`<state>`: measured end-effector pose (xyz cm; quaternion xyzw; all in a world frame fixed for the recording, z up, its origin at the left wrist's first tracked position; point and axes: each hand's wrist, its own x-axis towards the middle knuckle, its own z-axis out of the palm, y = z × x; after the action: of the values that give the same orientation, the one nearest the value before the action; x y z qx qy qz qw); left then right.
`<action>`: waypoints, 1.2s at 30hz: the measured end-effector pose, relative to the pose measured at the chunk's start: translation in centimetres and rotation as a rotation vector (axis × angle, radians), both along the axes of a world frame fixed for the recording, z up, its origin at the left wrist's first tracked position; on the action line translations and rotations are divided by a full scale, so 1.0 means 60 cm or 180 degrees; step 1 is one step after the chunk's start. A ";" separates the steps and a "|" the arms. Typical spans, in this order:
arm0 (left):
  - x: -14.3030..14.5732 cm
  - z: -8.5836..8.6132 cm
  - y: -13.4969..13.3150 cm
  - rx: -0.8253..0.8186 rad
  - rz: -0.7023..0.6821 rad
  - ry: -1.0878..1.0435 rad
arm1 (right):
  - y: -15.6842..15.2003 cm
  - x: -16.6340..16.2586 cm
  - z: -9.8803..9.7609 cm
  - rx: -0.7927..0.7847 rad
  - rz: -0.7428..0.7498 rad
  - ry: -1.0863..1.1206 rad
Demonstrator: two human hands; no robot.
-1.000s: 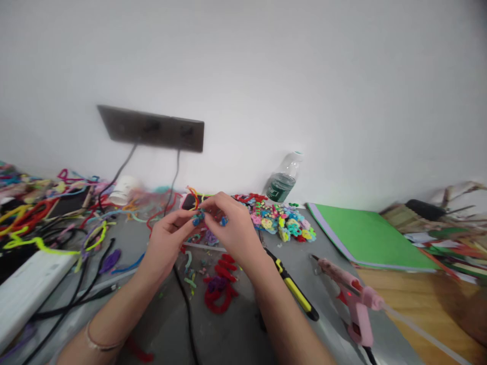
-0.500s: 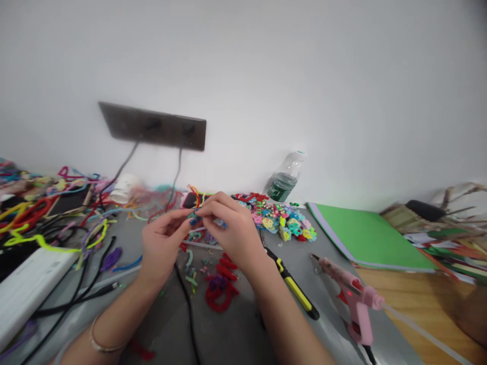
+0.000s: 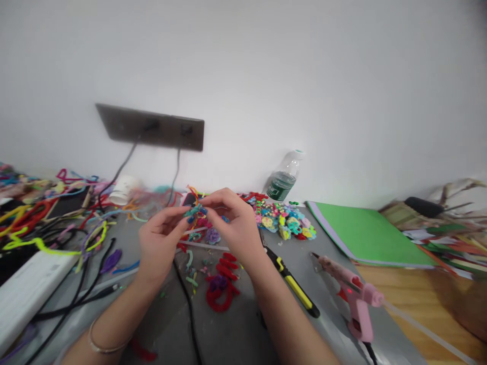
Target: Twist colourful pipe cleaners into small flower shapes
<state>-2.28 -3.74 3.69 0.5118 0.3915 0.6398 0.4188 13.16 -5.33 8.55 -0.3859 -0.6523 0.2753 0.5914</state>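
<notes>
My left hand point(image 3: 158, 241) and my right hand point(image 3: 238, 228) are raised over the grey table, fingertips close together. Between them both pinch a small teal pipe-cleaner piece point(image 3: 195, 211), its exact shape partly covered by the fingers. A purple pipe-cleaner flower point(image 3: 213, 235) lies just below the hands. Nearer me, between my forearms, rests a red coiled pipe cleaner point(image 3: 220, 299) with a purple bit on it. Small pipe-cleaner scraps point(image 3: 191, 280) are scattered beside it.
Colourful pipe-cleaner flowers point(image 3: 292, 225) are heaped behind my right hand, near a water bottle point(image 3: 282, 182). To the right lie a yellow-and-black-handled tool point(image 3: 299, 294), a pink glue gun point(image 3: 357, 304) and green sheets point(image 3: 369, 233). Cables, a paper cup point(image 3: 124, 190) and a white box point(image 3: 38, 289) occupy the left.
My fingertips have moved slightly apart, so more of the teal piece shows between them. My left hand has shifted a little left.
</notes>
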 end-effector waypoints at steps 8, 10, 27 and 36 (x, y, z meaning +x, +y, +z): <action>0.001 0.009 -0.003 0.0245 -0.0026 0.0266 | 0.010 -0.004 -0.010 -0.1377 0.0648 0.0656; 0.002 0.013 -0.004 0.0354 -0.0042 0.0342 | 0.010 -0.003 -0.011 -0.1519 0.0775 0.0724; -0.009 0.026 -0.007 0.0574 -0.0142 0.0847 | 0.011 0.015 -0.014 -0.2421 0.1727 0.1418; -0.016 0.015 0.000 0.0870 -0.0329 0.0768 | 0.015 0.012 -0.022 -0.2401 0.1818 0.1268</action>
<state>-3.24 -3.75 4.58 0.6564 0.3215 0.5986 0.3277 13.85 -4.45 7.22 -0.3189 -0.4617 0.7103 0.4250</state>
